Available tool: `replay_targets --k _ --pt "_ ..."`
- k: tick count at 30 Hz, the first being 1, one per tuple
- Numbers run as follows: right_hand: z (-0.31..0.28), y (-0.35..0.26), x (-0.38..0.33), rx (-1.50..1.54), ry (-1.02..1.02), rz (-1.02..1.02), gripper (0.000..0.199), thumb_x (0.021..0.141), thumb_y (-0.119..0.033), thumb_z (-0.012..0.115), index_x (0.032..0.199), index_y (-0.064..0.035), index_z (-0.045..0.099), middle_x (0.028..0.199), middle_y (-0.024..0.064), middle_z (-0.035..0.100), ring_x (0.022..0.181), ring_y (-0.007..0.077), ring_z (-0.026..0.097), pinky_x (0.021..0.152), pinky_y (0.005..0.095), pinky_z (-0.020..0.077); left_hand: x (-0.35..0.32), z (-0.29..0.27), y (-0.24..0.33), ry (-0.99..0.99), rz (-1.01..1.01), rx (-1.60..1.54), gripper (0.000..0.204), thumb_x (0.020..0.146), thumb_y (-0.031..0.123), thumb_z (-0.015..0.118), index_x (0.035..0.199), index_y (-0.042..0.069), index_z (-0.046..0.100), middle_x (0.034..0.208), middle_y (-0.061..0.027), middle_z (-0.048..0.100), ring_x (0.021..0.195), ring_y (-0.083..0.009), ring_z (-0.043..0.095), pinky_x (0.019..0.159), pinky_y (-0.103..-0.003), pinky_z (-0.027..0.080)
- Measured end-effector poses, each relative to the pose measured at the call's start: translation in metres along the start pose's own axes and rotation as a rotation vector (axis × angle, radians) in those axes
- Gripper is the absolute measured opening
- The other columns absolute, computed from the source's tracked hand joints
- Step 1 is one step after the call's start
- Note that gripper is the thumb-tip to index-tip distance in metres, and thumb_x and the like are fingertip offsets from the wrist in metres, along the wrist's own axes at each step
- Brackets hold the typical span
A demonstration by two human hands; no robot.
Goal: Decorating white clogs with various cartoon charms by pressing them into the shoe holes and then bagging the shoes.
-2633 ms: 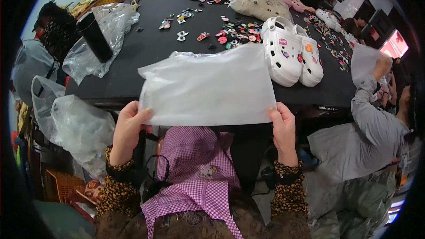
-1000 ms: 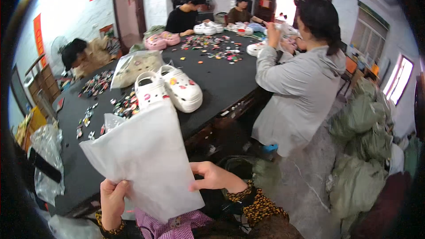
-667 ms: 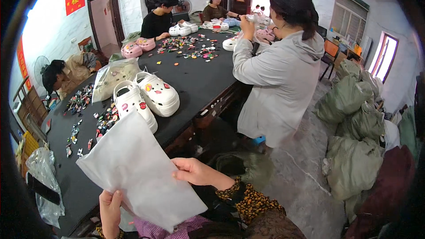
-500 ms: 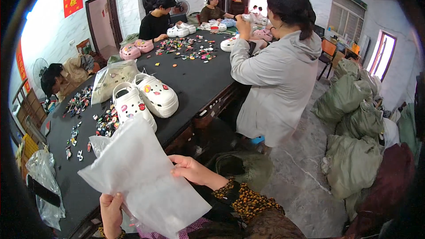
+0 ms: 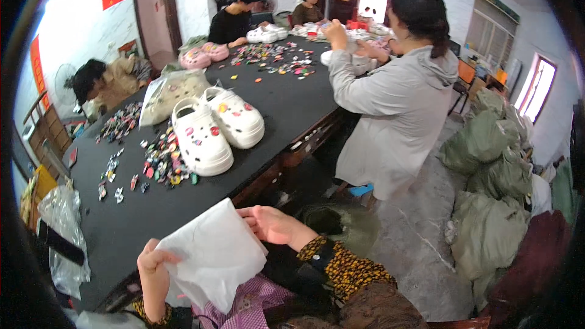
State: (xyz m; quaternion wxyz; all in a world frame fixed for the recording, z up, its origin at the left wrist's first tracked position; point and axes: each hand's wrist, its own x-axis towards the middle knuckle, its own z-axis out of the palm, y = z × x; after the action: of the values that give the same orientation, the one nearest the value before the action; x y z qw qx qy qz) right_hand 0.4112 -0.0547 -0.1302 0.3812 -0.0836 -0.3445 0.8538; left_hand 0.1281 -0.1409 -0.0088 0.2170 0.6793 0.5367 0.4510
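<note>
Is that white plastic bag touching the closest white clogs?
Apart. The head view shows black tabletop between the white plastic bag and the closest white clogs.

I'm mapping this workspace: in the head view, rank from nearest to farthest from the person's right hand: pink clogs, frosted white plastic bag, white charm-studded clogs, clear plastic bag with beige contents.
1. Frosted white plastic bag: left, beside the right hand.
2. White charm-studded clogs: ahead, leftward.
3. Clear plastic bag with beige contents: beyond them, leftward.
4. Pink clogs: farthest ahead, also left.
</note>
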Motion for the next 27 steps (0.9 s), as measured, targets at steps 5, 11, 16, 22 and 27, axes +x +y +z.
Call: replay_targets --k 5,11,16,22,27 --pt "0.020 -0.001 -0.008 -0.437 0.089 0.021 0.064 0.081 -0.020 0.072 0.131 0.0055 0.041 0.124 0.0111 0.056 0.113 0.0180 0.055 0.097 0.0340 0.0433 0.006 -0.004 -0.004 -0.034 0.197 0.171 0.025 0.060 -0.010 0.050 0.071 0.002 0.068 0.071 -0.0088 0.054 0.068 -0.0221 0.056 0.059 -0.028 0.042" --pt "0.050 -0.004 -0.001 -0.437 0.367 -0.110 0.030 0.083 0.002 0.061 0.113 0.0038 0.056 0.107 0.0106 0.065 0.097 0.0145 0.062 0.087 0.0300 0.0490 -0.002 -0.009 -0.034 -0.021 -0.300 -0.687 0.044 0.094 0.006 0.045 0.137 0.000 0.041 0.106 -0.0100 0.065 0.097 -0.0202 0.061 0.081 -0.031 0.048" --pt "0.068 -0.017 0.003 -0.658 0.357 -0.246 0.022 0.084 0.003 0.059 0.106 0.0014 0.056 0.101 0.0060 0.065 0.088 0.0101 0.060 0.080 0.0257 0.0478 0.001 -0.003 -0.042 -0.167 -0.246 -1.123 0.078 0.092 0.042 0.057 0.144 -0.004 0.020 0.123 -0.0152 0.056 0.112 -0.0238 0.057 0.096 -0.038 0.044" --pt "0.079 -0.027 0.011 -0.961 0.388 -0.373 0.018 0.086 0.003 0.059 0.104 0.0017 0.054 0.096 0.0037 0.063 0.085 0.0064 0.057 0.076 0.0233 0.0476 0.008 0.009 -0.018 -0.153 -0.343 -0.955 0.065 0.082 0.020 0.070 0.134 -0.003 0.038 0.120 -0.0093 0.057 0.108 -0.0193 0.058 0.094 -0.034 0.046" --pt "0.082 -0.030 0.021 -0.863 0.383 -0.433 0.020 0.085 0.003 0.058 0.104 0.0024 0.055 0.097 0.0058 0.064 0.085 0.0088 0.059 0.079 0.0244 0.0479 0.005 0.009 -0.018 -0.194 -0.516 -1.057 0.062 0.079 0.016 0.071 0.132 -0.001 0.043 0.123 -0.0094 0.057 0.107 -0.0189 0.058 0.094 -0.034 0.046"
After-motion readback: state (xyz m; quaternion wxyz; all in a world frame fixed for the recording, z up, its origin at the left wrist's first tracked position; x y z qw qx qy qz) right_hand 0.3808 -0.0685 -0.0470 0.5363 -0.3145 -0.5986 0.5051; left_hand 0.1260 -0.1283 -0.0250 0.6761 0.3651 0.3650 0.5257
